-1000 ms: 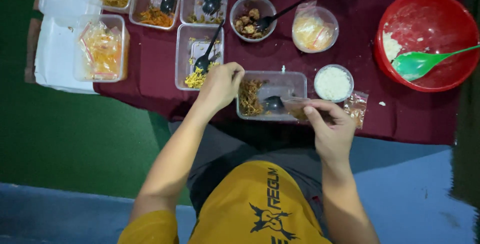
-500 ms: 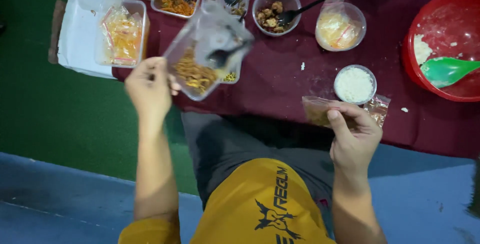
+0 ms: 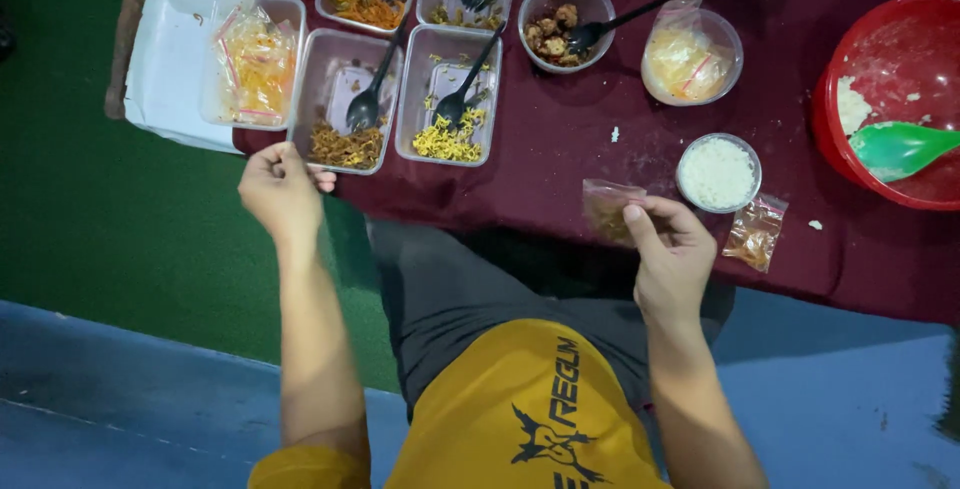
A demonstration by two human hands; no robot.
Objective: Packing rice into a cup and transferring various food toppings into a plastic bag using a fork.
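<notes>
Right hand (image 3: 672, 254) pinches a small clear packet (image 3: 610, 211) at the maroon table's (image 3: 560, 149) near edge; contents too blurred to make out. Left hand (image 3: 280, 189), fingers curled, touches the clear tray (image 3: 345, 99) of shredded food at the table's left corner; its grip is hidden.

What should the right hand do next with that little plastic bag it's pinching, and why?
Probably set the small bag down on the maroon cloth beside the other filled bag. The right hand pinches it at the table edge, and the left hand is at the noodle tray.
</notes>
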